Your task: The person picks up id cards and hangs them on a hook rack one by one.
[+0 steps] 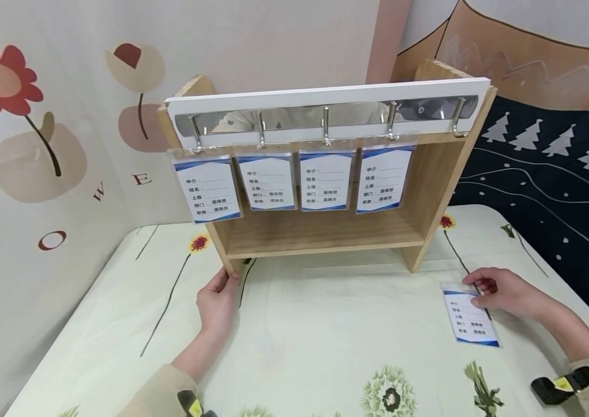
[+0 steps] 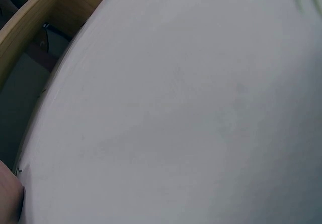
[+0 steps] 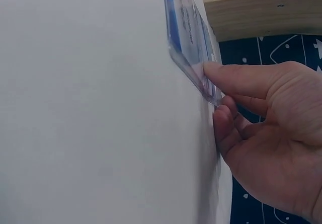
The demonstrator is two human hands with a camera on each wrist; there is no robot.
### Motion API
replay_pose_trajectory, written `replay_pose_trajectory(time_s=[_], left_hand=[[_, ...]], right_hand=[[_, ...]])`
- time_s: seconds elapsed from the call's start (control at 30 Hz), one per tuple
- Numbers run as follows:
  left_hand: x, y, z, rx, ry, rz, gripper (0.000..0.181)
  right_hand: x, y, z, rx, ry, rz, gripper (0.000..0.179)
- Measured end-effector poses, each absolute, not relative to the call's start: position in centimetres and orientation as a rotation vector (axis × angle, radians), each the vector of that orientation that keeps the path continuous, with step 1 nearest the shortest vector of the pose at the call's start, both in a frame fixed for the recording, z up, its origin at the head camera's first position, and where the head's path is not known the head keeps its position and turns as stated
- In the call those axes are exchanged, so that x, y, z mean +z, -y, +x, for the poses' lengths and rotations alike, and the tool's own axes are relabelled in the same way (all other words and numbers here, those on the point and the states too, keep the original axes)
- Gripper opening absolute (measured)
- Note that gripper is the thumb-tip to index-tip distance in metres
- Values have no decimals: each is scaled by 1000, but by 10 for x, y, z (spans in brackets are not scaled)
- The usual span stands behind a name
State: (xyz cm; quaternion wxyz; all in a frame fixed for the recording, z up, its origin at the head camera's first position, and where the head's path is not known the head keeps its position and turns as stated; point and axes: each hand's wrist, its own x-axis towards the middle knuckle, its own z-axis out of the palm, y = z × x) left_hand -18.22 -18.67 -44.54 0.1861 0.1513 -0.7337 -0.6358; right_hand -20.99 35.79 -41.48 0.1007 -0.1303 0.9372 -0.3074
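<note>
My right hand (image 1: 513, 294) pinches a clear-sleeved badge card (image 1: 470, 325) by its right edge, low over the cloth to the right of a wooden shelf (image 1: 320, 234). In the right wrist view, the thumb lies on the near corner of the badge card (image 3: 187, 32) and the other fingers curl beneath. The left hand (image 1: 215, 306) grips the foot of the shelf's left side panel between thumb and fingers. Several similar badge cards (image 1: 327, 180) hang in a row from metal hooks (image 1: 326, 124) on the shelf's white top rail (image 1: 325, 95). The rightmost hook (image 1: 458, 119) stands to the right of that row.
The shelf stands on a pale cloth (image 1: 325, 324) printed with flowers. Behind it hangs a light curtain (image 1: 284, 46) with flower prints; a dark curtain (image 1: 549, 174) with white trees borders the right side. A black strap device (image 1: 565, 385) sits at the right cuff.
</note>
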Motion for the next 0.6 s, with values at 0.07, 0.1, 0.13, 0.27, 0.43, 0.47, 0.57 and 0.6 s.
replay_pose_trajectory(time_s=[0.07,0.1,0.13,0.27,0.43,0.47,0.57,0.6], left_hand=[[-445,187,-182,-1785,2069,425,41],[-445,187,-182,-1782,2071,425,41],[-445,187,-182,-1780,2072,425,41],[-444,187,-182,-1778,2075,425,41],[-444,187,-182,-1772,2068,432,41],[-444,187,-182,-1771,2065,436,40],[-446,187,-182,-1777,2065,445,41],[-446,187,-182,-1776,2069,446,41]], right_hand=[[-415,-357,-209,-911,-2780,-390,40],[-415,-357,-208,-916,-2782,-391,39],[-415,-357,-207,-920,-2783,-388,39],[-415,-355,-205,-943,-2775,-372,37],[-414,-355,-206,-960,-2763,-395,36],[-413,-355,-206,-961,-2763,-401,36],[-414,-356,-205,-971,-2767,-415,34],[-414,-356,-205,-975,-2769,-417,34]])
